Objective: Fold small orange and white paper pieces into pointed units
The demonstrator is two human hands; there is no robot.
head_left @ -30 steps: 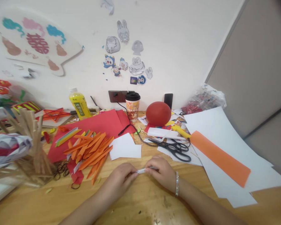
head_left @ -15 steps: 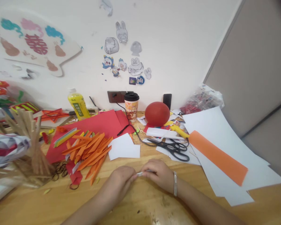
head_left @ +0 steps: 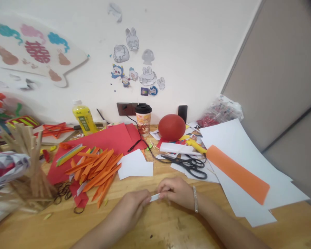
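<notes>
A small white paper strip (head_left: 154, 197) spans the short gap between my two hands, above the wooden table (head_left: 155, 228). My left hand (head_left: 134, 204) pinches its left end with closed fingers. The other end is pinched between the thumb and fingers of my right hand (head_left: 175, 193), whose wrist wears a silvery bracelet. Beyond my hands lie white paper pieces (head_left: 136, 165) and black scissors (head_left: 189, 165). Folded orange paper strips (head_left: 98, 169) are heaped on red paper (head_left: 114, 136) to the left.
An orange sheet (head_left: 237, 173) rests on large white sheets (head_left: 261, 180) at the right. Farther back stand a yellow bottle (head_left: 85, 119), a lidded cup (head_left: 143, 121) and a red balloon-like object (head_left: 171, 127). Wooden sticks (head_left: 36, 162) fill a clear container at the left.
My hands have moved slightly apart, and more of the white strip shows between them. The fingers of my right hand have shifted on it. The whole view has shifted a little.
</notes>
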